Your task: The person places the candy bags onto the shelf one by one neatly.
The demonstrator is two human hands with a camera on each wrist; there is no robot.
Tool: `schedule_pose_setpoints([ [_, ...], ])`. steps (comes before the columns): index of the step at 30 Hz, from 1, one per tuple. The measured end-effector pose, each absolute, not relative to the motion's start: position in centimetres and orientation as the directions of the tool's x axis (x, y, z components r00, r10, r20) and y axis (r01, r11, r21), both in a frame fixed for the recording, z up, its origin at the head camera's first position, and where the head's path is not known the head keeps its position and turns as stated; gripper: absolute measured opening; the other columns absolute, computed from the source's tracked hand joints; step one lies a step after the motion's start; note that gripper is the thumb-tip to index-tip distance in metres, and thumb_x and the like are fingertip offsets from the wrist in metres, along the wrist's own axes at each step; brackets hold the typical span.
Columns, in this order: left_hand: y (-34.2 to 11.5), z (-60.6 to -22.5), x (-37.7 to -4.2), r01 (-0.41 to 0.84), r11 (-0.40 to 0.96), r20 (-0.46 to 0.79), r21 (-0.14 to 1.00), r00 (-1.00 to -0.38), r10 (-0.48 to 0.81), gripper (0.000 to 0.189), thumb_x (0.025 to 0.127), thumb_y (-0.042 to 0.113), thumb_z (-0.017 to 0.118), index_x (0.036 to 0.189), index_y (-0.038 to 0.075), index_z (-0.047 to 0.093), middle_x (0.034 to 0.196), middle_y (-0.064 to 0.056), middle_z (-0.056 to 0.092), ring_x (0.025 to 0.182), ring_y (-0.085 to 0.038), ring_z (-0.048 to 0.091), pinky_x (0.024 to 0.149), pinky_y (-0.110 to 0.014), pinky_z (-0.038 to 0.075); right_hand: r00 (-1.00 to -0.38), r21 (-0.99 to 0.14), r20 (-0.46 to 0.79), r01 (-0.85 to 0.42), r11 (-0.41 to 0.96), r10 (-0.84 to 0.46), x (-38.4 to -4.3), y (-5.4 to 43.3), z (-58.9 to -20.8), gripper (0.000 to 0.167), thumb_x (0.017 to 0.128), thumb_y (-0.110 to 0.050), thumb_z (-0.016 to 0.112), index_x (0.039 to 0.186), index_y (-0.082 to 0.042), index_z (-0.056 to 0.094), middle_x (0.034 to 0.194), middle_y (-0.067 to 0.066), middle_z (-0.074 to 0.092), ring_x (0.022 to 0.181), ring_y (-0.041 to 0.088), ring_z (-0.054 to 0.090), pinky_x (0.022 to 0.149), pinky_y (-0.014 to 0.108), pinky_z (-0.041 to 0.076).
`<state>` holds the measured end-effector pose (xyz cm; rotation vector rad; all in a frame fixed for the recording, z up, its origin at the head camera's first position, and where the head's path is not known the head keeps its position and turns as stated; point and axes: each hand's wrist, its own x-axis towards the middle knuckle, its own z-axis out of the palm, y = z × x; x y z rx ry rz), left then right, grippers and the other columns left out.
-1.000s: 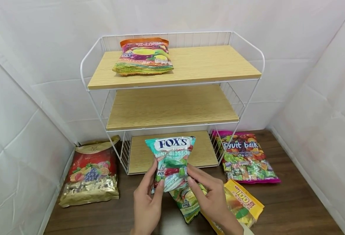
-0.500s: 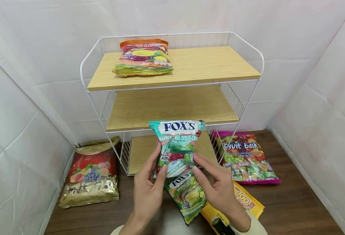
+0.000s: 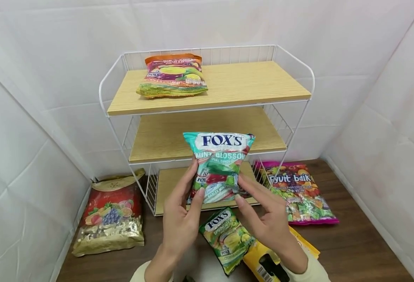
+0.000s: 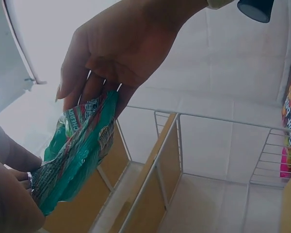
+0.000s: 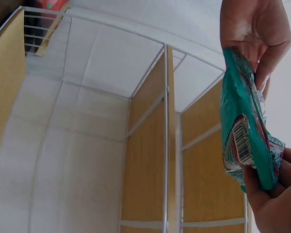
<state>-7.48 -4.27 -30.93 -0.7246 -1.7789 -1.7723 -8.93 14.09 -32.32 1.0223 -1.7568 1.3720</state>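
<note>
Both hands hold a teal Fox's Mint Blossom candy bag (image 3: 218, 168) upright in front of the rack's middle shelf in the head view. My left hand (image 3: 183, 213) grips its left side, thumb on the front and fingers behind. On the right side my right hand (image 3: 268, 213) pinches the lower part between thumb and fingers. The bag's back with a barcode shows in the right wrist view, where the candy bag (image 5: 247, 126) spans between both hands. Below them on the table lies a green Fox's Spring Tea candy bag (image 3: 226, 239).
A three-tier white wire rack with wooden shelves (image 3: 249, 84) stands at the back. On its top shelf sits an orange-purple Fox's bag (image 3: 173, 76). A red-gold bag (image 3: 111, 215) lies left, a pink-edged Fruit baik bag (image 3: 298, 192) right, and a yellow bag (image 3: 259, 260) under the right forearm.
Both hands have raised the teal candy bag up and slightly right, from before the bottom shelf to before the middle one. More of the green bag below is now uncovered.
</note>
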Motion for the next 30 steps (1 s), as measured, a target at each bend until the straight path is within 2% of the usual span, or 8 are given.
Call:
schedule_pose_setpoints([
  [7, -4.0, -29.1, -8.5, 0.719, -0.013, 0.718, 0.695, -0.694, 0.058, 0.056, 0.091, -0.017, 0.050, 0.143, -0.003, 0.039, 0.149, -0.010, 0.036, 0.136, -0.026, 0.036, 0.102, -0.038, 0.038, -0.407, -0.370, 0.895, -0.906, 0.206, -0.182, -9.8, 14.9, -30.7, 0.046, 0.097, -0.024, 0.058, 0.122, 0.015, 0.057, 0.128, 0.024, 0.055, 0.121, 0.030, 0.053, 0.098, 0.033, 0.043],
  [15, -3.8, -27.0, -9.6, 0.759, -0.009, 0.757, 0.651, -0.648, 0.080, 0.058, 0.090, -0.019, 0.050, 0.144, -0.004, 0.037, 0.150, -0.008, 0.035, 0.136, -0.026, 0.035, 0.102, -0.038, 0.038, -0.369, -0.328, 0.908, -0.921, 0.208, -0.201, -10.4, 15.1, -28.1, 0.053, 0.097, -0.028, 0.058, 0.122, 0.019, 0.054, 0.127, 0.028, 0.055, 0.121, 0.031, 0.053, 0.098, 0.033, 0.044],
  [24, -3.7, -25.3, -11.1, 0.788, 0.044, 0.775, 0.614, -0.612, 0.158, 0.060, 0.090, -0.016, 0.053, 0.145, -0.003, 0.035, 0.152, -0.006, 0.032, 0.135, -0.021, 0.038, 0.102, -0.036, 0.039, -0.317, -0.217, 0.923, -0.897, 0.385, -0.217, -11.0, 15.4, -26.5, 0.053, 0.095, -0.031, 0.061, 0.125, 0.013, 0.055, 0.126, 0.025, 0.057, 0.118, 0.031, 0.056, 0.097, 0.031, 0.045],
  [30, -3.7, -24.4, -12.0, 0.802, 0.063, 0.781, 0.594, -0.594, 0.193, 0.060, 0.091, -0.013, 0.054, 0.146, -0.003, 0.033, 0.153, -0.007, 0.030, 0.136, -0.020, 0.036, 0.103, -0.035, 0.038, -0.317, -0.177, 0.914, -0.873, 0.455, -0.254, -11.9, 15.8, -25.9, 0.056, 0.095, -0.032, 0.061, 0.130, 0.009, 0.052, 0.130, 0.021, 0.056, 0.115, 0.032, 0.057, 0.096, 0.027, 0.045],
])
